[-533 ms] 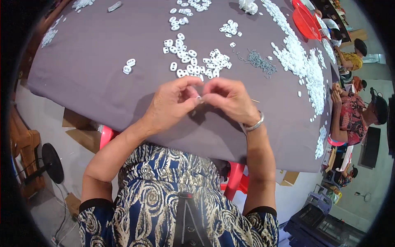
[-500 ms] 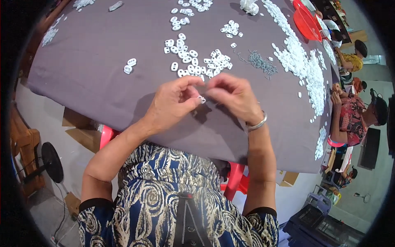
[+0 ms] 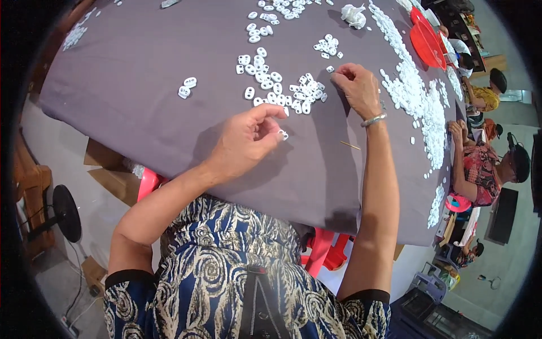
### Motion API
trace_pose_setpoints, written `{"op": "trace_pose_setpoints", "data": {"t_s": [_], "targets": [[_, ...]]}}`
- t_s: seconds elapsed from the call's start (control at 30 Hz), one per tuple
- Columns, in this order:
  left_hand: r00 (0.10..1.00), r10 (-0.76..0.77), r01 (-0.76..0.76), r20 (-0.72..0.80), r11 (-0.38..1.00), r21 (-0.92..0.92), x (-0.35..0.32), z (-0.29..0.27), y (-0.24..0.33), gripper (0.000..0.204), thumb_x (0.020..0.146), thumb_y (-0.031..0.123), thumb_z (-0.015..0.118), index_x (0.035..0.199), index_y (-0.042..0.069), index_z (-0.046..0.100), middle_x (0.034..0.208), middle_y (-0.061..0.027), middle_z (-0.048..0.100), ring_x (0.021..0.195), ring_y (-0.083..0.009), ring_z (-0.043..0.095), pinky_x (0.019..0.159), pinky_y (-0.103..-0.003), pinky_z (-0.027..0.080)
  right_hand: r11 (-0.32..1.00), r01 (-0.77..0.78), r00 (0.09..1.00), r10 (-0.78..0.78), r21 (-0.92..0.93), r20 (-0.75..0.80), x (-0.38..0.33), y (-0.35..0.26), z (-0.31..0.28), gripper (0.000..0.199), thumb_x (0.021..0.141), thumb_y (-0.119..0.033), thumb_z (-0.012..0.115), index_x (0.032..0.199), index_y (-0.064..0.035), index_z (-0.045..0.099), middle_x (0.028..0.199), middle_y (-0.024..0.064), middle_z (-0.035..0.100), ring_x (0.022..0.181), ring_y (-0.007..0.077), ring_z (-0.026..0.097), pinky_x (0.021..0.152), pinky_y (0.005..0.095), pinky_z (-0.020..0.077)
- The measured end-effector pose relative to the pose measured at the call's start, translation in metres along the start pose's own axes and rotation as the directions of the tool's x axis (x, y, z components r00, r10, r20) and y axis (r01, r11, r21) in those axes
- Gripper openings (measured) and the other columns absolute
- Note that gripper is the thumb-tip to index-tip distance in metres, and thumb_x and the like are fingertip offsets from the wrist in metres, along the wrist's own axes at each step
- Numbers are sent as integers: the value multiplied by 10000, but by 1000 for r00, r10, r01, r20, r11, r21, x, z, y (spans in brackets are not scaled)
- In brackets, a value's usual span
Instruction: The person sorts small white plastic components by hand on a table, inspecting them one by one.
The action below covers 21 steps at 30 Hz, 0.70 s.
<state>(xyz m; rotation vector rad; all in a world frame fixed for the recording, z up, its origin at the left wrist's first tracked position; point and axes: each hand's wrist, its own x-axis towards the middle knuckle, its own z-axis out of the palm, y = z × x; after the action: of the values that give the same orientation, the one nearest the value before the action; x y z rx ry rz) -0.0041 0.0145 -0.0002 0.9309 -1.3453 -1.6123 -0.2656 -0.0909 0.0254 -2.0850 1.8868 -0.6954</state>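
My left hand (image 3: 245, 138) pinches a small white plastic piece (image 3: 283, 134) between thumb and fingertip, just above the cloth. Away to the right, my right hand (image 3: 359, 89) has its fingers bent together and pointing down near the table. It covers most of a heap of tiny dark grey parts, and whatever its fingertips hold is hidden. A thin gold-coloured stick (image 3: 350, 145) lies on the cloth beside my right forearm. Between the hands and beyond them are loose white two-holed pieces (image 3: 307, 90), some oval and some squarer.
Grey-brown cloth (image 3: 130, 121) covers the table. Small white parts (image 3: 409, 85) spread along its right side, near a red basin (image 3: 427, 42). Crumpled white material (image 3: 354, 16) lies at the far side. Two white pieces (image 3: 187, 86) sit apart at left. People sit farther right.
My right hand has moved right and away from my left hand, over the dark grey parts. The gold-coloured stick now shows on the cloth. My left hand still holds the white piece.
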Motion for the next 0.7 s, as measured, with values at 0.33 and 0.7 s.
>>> {"op": "trace_pose_setpoints", "data": {"t_s": [0.33, 0.7], "targets": [[1000, 19, -19, -23, 1000, 8, 0, 1, -4, 248, 853, 39, 606, 1101, 30, 594, 766, 49, 542, 681, -18, 500, 645, -201, 449, 1000, -10, 991, 7, 19, 135, -5, -12, -3, 215, 789, -195, 670, 816, 17, 652, 611, 47, 583, 583, 109, 525, 567, 287, 430], [1000, 18, -18, -1, 999, 29, -1, 2, -3, 241, 848, 22, 605, 1089, 17, 587, 749, 50, 530, 666, -14, 497, 626, -192, 449, 963, -171, 983, 152, 207, 104, -63, 11, -23, 156, 854, -131, 641, 806, 17, 633, 665, -59, 540, 629, 37, 463, 548, 214, 370]]}}
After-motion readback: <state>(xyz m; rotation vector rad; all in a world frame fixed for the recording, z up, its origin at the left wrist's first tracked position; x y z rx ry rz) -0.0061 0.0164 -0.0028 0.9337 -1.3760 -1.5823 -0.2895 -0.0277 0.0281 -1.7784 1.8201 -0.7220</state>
